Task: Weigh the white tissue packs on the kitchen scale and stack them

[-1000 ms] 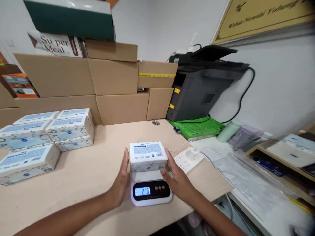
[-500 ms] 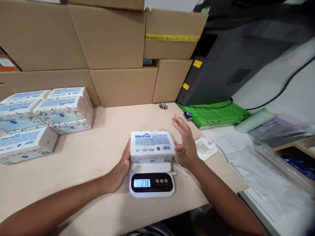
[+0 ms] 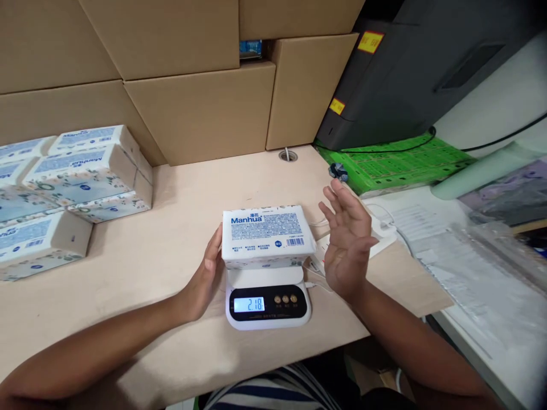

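A white and blue tissue pack (image 3: 268, 236) lettered "Manhua" lies flat on the platform of a white digital scale (image 3: 267, 326). The lit display reads 2.18. My left hand (image 3: 204, 279) stands on edge along the pack's left side, fingers stretched out; whether it touches the pack I cannot tell. To the right of the pack, my right hand (image 3: 348, 242) is raised and apart from it, palm turned inward, fingers spread and holding nothing. A thin white cable runs from the scale's right side.
More tissue packs (image 3: 81, 176) are stacked at the left. Cardboard boxes (image 3: 200, 114) line the back of the table. A dark grey machine (image 3: 410, 68) stands on a green box (image 3: 397, 165) at the right. Clear plastic bags (image 3: 478, 273) lie beyond the table's right edge.
My right hand has moved away from the pack to the right, its fingers spreading. My left hand stays beside the pack. The view has tilted downward and the reading is still 2.18.
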The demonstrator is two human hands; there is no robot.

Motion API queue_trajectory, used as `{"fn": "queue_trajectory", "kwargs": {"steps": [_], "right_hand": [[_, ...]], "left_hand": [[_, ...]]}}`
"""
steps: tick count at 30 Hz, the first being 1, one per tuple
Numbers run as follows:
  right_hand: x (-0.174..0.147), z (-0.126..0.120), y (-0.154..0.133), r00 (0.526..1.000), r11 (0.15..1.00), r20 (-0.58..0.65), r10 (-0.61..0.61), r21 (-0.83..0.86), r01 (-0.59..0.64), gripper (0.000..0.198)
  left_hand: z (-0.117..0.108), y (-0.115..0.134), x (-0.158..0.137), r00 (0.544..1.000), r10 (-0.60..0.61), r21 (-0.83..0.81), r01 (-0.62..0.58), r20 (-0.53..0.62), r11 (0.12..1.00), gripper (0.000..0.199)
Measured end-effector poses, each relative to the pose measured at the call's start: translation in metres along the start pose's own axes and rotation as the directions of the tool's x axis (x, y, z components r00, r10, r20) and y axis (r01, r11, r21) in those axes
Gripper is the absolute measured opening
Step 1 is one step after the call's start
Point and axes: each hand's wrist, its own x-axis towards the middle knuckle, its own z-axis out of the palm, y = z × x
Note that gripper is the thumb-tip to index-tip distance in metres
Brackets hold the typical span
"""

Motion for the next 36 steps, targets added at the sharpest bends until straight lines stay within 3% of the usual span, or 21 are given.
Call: {"fn": "queue_trajectory", "kwargs": {"steps": [8,15,21,28,32,36], "right_hand": [[0.0,-0.001,0.008,0.989,0.982,0.018,-0.148,-0.118,0.149,0.068],[0.001,-0.002,0.006,0.981,0.972,0.01,-0.194,-0.134,0.194,0.067],[-0.001,0.002,0.001,0.995,0.967,-0.031,-0.098,-0.238,0.088,0.069],[-0.002,0.001,-0.004,0.998,0.985,-0.031,-0.05,-0.164,0.044,0.068],[0.002,0.001,-0.007,0.989,0.989,-0.023,0.147,-0.005,-0.148,0.072],[0.005,0.003,-0.003,0.939,0.922,0.021,0.343,0.182,-0.341,0.071]], "left_hand": [[-0.002,-0.008,-0.003,0.999,0.002,0.03,0.0,-0.039,1.0,0.079],[-0.002,-0.01,-0.002,0.999,0.002,0.049,0.0,-0.037,0.999,0.082],[0.003,0.0,-0.002,0.985,-0.083,0.043,0.091,-0.154,0.995,0.09],[0.005,0.004,-0.001,0.982,-0.068,0.066,0.081,-0.178,0.995,0.091],[0.002,0.002,-0.001,0.991,-0.062,0.064,0.069,-0.116,0.996,0.088],[-0.002,-0.002,-0.001,0.995,-0.052,0.064,0.058,-0.086,0.996,0.086]]}}
